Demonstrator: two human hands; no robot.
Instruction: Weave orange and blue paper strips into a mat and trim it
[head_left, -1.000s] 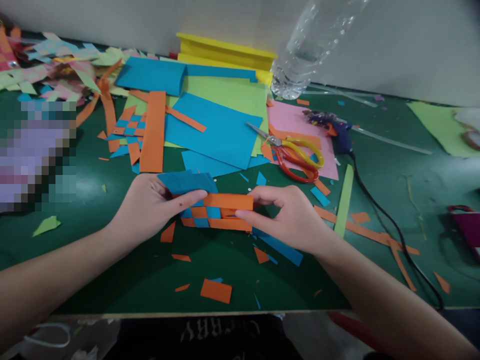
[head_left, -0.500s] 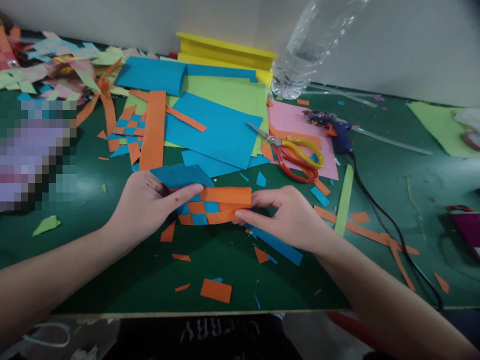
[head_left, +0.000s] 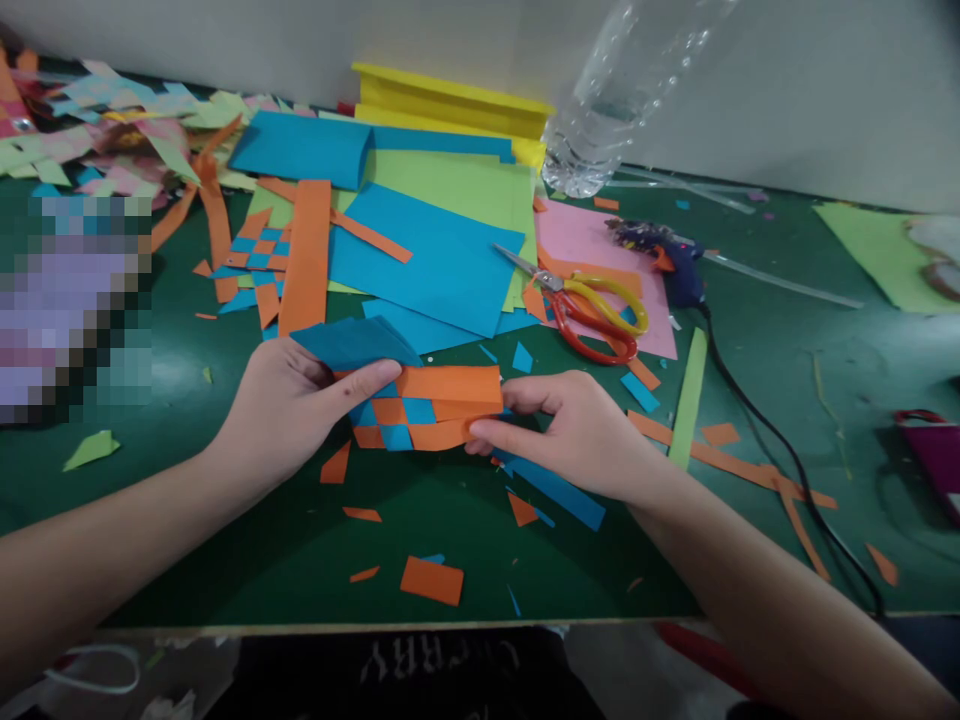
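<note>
Between my hands, above the green table (head_left: 262,560), is a woven piece of orange and blue paper strips (head_left: 420,410) with a checkered pattern. My left hand (head_left: 300,395) pinches its left end, the thumb lying on top, and a folded blue flap (head_left: 360,340) rises above that thumb. At the right end, my right hand (head_left: 570,430) grips the loose orange strip ends between thumb and fingers. Its fingertips are partly hidden behind the paper. Under the right hand lies a blue strip (head_left: 559,490) on the table.
Scissors (head_left: 570,300) with red and yellow handles lie behind my right hand. A glue gun (head_left: 667,260) trails a black cord to the right. Blue sheets (head_left: 435,260), a wide orange strip (head_left: 306,260) and a clear bottle (head_left: 600,120) are farther back. Paper scraps (head_left: 433,580) lie near the front edge.
My left hand and the blue flap have shifted slightly left and up. The orange strips at the right end look a little more spread apart. Both hands keep their hold.
</note>
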